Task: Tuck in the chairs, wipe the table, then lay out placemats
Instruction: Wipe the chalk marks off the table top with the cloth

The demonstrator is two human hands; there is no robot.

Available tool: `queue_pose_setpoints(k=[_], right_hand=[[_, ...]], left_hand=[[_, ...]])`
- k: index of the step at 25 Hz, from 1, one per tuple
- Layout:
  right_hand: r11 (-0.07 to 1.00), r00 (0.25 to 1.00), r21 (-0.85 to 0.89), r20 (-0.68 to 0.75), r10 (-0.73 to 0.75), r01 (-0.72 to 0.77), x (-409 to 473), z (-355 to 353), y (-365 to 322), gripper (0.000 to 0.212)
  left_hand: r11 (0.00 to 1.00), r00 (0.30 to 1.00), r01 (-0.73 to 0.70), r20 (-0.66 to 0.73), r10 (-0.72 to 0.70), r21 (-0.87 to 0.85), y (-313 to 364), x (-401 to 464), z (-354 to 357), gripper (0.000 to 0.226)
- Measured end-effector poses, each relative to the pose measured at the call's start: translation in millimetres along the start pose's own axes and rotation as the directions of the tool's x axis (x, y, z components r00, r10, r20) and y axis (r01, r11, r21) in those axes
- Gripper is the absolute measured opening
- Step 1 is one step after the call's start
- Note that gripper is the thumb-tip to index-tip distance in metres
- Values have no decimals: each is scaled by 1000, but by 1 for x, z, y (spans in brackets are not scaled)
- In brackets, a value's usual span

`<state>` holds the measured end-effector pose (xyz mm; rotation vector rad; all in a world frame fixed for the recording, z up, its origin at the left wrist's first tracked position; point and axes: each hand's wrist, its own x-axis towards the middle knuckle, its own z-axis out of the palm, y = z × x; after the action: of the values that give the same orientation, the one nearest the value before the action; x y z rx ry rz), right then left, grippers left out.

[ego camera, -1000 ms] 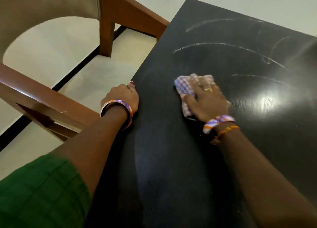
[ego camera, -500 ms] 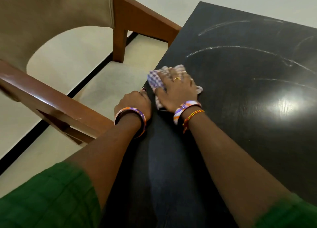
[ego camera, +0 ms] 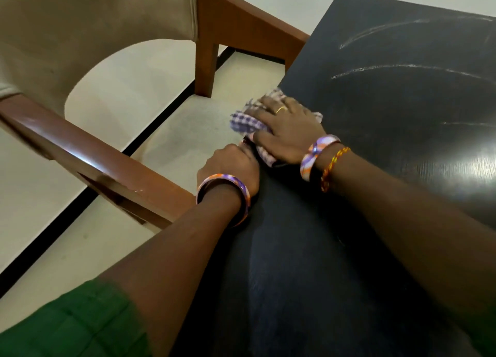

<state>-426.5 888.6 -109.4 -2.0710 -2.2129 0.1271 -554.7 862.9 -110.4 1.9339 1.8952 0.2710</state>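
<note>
While pressing the checked cloth (ego camera: 248,120) flat under the right hand (ego camera: 288,131) at the table's (ego camera: 402,147) left edge, sweeps residue off the rim; left hand (ego camera: 228,166), fingers curled over that edge beside it, likely catching crumbs. Streaks remain farther in.

Floor (ego camera: 161,69): pale cream, smooth, crossed by a thin black line (ego camera: 150,134) running diagonally.
Light: a bright glare patch (ego camera: 475,166) at the right, with faint curved streaks above it on a dark glossy surface.
Wall: not in view.
</note>
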Motion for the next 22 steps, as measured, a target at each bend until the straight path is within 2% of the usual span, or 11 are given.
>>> queue_pose_setpoints(k=[2,6,7,11,13,15,17,18,19,22], right_hand=[[996,996,-5,4,-85,85,2,0,2,51],[979,978,37,72,198,-201,54,-16,42,54],[972,971,42,61,230,-233,52,-15,43,54],[995,996,43,8,85,-85,-38,5,33,60],[989,987,57,-83,139,-135,-109,1,70,71],[913,903,53,-138,407,-404,-173,-11,132,76],[728,722,32,-104,684,-685,-217,-16,181,81],[674,670,36,-77,738,-738,-230,-18,187,84],[692,689,17,-66,721,-722,-238,-17,176,86],[860,858,23,-58,511,-510,-277,-12,109,82]], left_hand=[[1000,1000,-13,5,13,2,0,0,0,46],[999,999,22,33,-21,-30,-1,3,3,49],[999,999,26,36,-25,-31,-1,4,2,50],[1000,999,28,-22,-29,-9,-1,1,0,48],[1000,998,-14,-61,14,-2,0,-8,-3,41],[991,989,-109,-89,116,75,0,-23,-2,39],[970,974,-194,-85,208,150,1,-41,1,49],[962,971,-216,-68,230,167,5,-55,5,53],[954,967,-241,-46,252,176,11,-72,11,56],[922,938,-347,42,345,173,42,-139,39,57]])
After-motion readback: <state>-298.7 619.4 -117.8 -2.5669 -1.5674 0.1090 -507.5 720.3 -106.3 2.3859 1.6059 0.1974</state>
